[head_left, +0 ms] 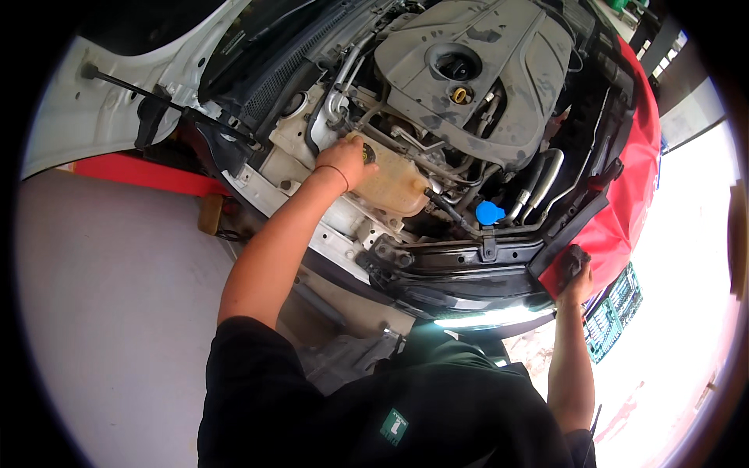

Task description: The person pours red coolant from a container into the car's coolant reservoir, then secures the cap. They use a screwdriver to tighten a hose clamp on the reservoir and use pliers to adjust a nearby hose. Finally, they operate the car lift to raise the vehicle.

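Inside the open engine bay, my left hand [343, 162] is closed around the black cap [368, 153] of a yellowed plastic coolant reservoir [394, 183]. Its thumb and fingers lie on either side of the cap. A dark hose [446, 207] runs off the reservoir's right end. Over at the front of the car, my right hand [579, 287] grips a dark, crumpled thing that looks like a rag [574, 261]. That hand is against the red fender cover [624, 203].
A grey engine cover [476, 78] fills the far middle, with a yellow dipstick loop [460, 95]. The blue washer cap [490, 213] sits near the front crossmember. A hood strut [129, 87] rises at left. Beyond my right arm lies a tool set [612, 316].
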Demonstrator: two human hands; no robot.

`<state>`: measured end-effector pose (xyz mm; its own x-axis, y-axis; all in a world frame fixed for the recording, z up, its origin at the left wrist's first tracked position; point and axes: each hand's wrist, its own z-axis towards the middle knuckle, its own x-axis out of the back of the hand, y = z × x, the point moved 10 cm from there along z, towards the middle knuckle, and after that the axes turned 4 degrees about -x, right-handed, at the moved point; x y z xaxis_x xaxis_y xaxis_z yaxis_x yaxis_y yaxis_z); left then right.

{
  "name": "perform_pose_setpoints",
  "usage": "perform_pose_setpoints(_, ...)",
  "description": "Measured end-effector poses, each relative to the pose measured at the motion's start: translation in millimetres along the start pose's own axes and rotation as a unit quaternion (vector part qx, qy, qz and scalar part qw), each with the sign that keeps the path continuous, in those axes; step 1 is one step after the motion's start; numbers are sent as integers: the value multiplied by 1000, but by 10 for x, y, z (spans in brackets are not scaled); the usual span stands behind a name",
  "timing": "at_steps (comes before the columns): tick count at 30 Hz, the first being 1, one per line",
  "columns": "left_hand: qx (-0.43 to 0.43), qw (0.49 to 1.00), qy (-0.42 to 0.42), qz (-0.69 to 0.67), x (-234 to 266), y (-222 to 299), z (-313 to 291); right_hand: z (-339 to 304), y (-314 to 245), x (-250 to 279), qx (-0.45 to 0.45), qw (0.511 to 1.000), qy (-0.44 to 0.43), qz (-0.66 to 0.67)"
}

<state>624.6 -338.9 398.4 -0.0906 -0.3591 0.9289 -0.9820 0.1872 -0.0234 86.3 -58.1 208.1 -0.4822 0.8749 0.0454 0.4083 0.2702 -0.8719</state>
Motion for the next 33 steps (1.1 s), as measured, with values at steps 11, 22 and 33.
perform_pose_setpoints(11, -19, 998, 35, 42, -11, 96, 17, -96, -43, -27, -21, 999, 4, -29)
perform_pose_setpoints(22, 17, 995, 98, 32, -70, 47, 23, -77, -26, -3, -11, 1000, 24, -1)
perform_pose_setpoints(33, -101, 958, 259, 64, -77, 52, 11, 213, 176, 100, -2, 999, -30, -24)
